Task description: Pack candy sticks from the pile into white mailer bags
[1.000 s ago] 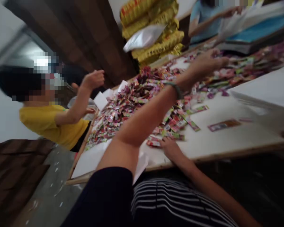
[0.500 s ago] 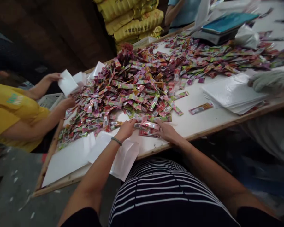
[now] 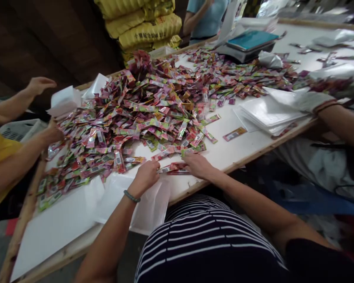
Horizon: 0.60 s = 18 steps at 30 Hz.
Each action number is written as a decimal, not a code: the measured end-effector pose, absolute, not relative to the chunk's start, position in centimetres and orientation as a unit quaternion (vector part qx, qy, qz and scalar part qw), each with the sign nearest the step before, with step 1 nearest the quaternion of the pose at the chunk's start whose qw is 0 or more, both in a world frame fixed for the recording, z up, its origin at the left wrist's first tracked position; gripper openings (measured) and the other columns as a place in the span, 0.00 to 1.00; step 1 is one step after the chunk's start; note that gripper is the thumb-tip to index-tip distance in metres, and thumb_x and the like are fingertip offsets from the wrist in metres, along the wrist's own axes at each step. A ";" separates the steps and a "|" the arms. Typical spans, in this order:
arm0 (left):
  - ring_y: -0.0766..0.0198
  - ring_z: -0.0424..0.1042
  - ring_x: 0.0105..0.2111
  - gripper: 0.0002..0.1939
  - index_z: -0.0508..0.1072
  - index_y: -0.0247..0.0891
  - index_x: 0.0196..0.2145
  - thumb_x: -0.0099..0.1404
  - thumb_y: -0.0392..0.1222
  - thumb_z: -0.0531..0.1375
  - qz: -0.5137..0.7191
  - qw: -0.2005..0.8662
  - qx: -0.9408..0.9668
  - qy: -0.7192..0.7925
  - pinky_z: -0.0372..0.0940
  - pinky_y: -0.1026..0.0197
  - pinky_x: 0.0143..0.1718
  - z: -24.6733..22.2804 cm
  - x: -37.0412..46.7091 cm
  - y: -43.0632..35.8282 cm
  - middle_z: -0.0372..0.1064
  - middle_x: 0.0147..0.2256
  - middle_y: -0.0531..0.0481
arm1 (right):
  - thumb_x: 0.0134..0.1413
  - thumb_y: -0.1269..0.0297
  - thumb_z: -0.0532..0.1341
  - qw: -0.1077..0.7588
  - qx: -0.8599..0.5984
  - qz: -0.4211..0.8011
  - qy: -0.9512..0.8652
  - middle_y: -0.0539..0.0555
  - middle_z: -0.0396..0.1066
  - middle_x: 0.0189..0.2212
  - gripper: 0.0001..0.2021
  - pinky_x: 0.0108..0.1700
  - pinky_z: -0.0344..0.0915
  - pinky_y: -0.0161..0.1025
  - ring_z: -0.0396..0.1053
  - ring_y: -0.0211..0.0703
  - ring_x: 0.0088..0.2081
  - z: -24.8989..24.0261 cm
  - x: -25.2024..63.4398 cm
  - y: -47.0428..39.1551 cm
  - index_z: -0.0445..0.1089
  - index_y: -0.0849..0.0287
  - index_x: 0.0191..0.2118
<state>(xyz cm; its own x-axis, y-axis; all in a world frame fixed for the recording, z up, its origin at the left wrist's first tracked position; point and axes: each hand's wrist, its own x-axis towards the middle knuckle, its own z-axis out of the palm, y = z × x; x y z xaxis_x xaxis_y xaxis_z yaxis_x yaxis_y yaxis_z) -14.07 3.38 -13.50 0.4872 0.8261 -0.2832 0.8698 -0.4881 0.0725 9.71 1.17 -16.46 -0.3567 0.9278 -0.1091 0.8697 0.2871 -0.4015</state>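
Note:
A few small red printed stick packets (image 3: pixel 173 168) lie in a short row just above the table near its front edge. My left hand (image 3: pixel 147 173), with a beaded bracelet on its wrist, is closed on their left end. At the right end my right hand (image 3: pixel 198 165) curls its fingers round them; its fingertips are partly hidden. A clear white plastic bag (image 3: pixel 155 202) lies beneath my left wrist and hangs over the edge. Just beyond my hands spreads a large heap of similar colourful packets (image 3: pixel 162 114).
White sheets or bags (image 3: pixel 56 228) lie at the left front. One orange packet (image 3: pixel 234 134) lies apart, near a stack of white bags (image 3: pixel 271 114) under a co-worker's gloved hand (image 3: pixel 311 101). A blue-topped scale (image 3: pixel 250 41) stands behind. Another person's arms (image 3: pixel 20 98) reach in from the left.
My view has turned somewhat to the right. My hands remain around the packets, which sit lower now. The co-worker at left has released a white bag with one hand; the gloved hand has lifted a bag's edge.

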 end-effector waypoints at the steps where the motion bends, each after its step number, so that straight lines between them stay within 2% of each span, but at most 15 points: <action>1: 0.53 0.72 0.40 0.10 0.74 0.35 0.34 0.55 0.30 0.55 -0.108 0.100 0.852 0.502 0.64 0.56 0.42 -13.2 -14.3 3.4 0.74 0.36 0.41 | 0.60 0.69 0.56 0.056 -0.564 0.202 -0.799 0.61 0.72 0.41 0.09 0.43 0.61 0.37 0.68 0.46 0.42 -17.0 9.2 1.8 0.73 0.63 0.41; 3: 0.53 0.72 0.39 0.10 0.74 0.34 0.34 0.54 0.30 0.56 -0.110 0.092 0.839 0.524 0.65 0.56 0.41 -12.6 -14.8 3.4 0.73 0.35 0.41 | 0.60 0.66 0.58 0.074 -0.565 0.208 -0.795 0.61 0.72 0.39 0.08 0.42 0.60 0.37 0.68 0.45 0.41 -18.2 9.1 2.5 0.73 0.63 0.38; 6: 0.53 0.72 0.38 0.10 0.75 0.34 0.34 0.56 0.32 0.56 -0.091 0.100 0.831 0.539 0.66 0.56 0.41 -12.1 -14.6 2.8 0.73 0.34 0.42 | 0.60 0.61 0.58 0.193 -0.566 0.233 -0.767 0.56 0.72 0.34 0.10 0.40 0.60 0.36 0.67 0.43 0.38 -19.2 10.4 3.0 0.72 0.61 0.33; 8: 0.54 0.72 0.41 0.10 0.75 0.34 0.36 0.57 0.32 0.56 -0.070 0.130 0.850 0.506 0.65 0.56 0.44 -12.3 -13.4 2.4 0.73 0.37 0.42 | 0.61 0.58 0.56 0.274 -0.576 0.261 -0.724 0.52 0.71 0.29 0.12 0.36 0.60 0.35 0.67 0.42 0.34 -19.0 11.1 3.4 0.70 0.59 0.32; 10: 0.56 0.70 0.45 0.12 0.75 0.34 0.40 0.58 0.32 0.56 -0.065 0.167 0.873 0.454 0.65 0.58 0.47 -13.0 -11.6 2.2 0.72 0.42 0.42 | 0.61 0.55 0.56 0.315 -0.581 0.280 -0.697 0.51 0.71 0.26 0.13 0.33 0.58 0.34 0.67 0.41 0.31 -18.2 10.8 4.1 0.70 0.59 0.34; 12: 0.57 0.70 0.47 0.15 0.74 0.36 0.42 0.57 0.30 0.56 -0.076 0.189 0.882 0.425 0.64 0.60 0.48 -13.8 -10.0 2.1 0.72 0.44 0.43 | 0.60 0.57 0.57 0.304 -0.565 0.283 -0.713 0.51 0.72 0.28 0.10 0.32 0.58 0.34 0.68 0.42 0.31 -17.0 9.6 5.0 0.70 0.58 0.39; 14: 0.57 0.71 0.45 0.15 0.74 0.37 0.40 0.56 0.29 0.56 -0.094 0.188 0.881 0.424 0.65 0.59 0.46 -14.5 -9.2 1.9 0.73 0.41 0.44 | 0.60 0.65 0.57 0.260 -0.538 0.265 -0.757 0.54 0.75 0.34 0.09 0.35 0.59 0.34 0.70 0.42 0.35 -15.9 7.7 6.0 0.69 0.59 0.45; 16: 0.55 0.72 0.42 0.12 0.74 0.37 0.38 0.56 0.29 0.57 -0.112 0.173 0.877 0.433 0.65 0.59 0.43 -14.7 -9.0 1.5 0.74 0.37 0.43 | 0.59 0.72 0.55 0.198 -0.503 0.224 -0.811 0.57 0.75 0.41 0.13 0.38 0.60 0.34 0.71 0.44 0.39 -15.4 5.5 7.1 0.67 0.61 0.49; 18: 0.55 0.72 0.41 0.11 0.73 0.36 0.37 0.57 0.29 0.56 -0.133 0.156 0.873 0.442 0.66 0.58 0.41 -14.6 -9.1 1.1 0.74 0.37 0.42 | 0.58 0.75 0.55 0.115 -0.469 0.161 -0.861 0.61 0.74 0.43 0.13 0.40 0.61 0.36 0.70 0.46 0.43 -15.3 3.4 7.9 0.69 0.64 0.48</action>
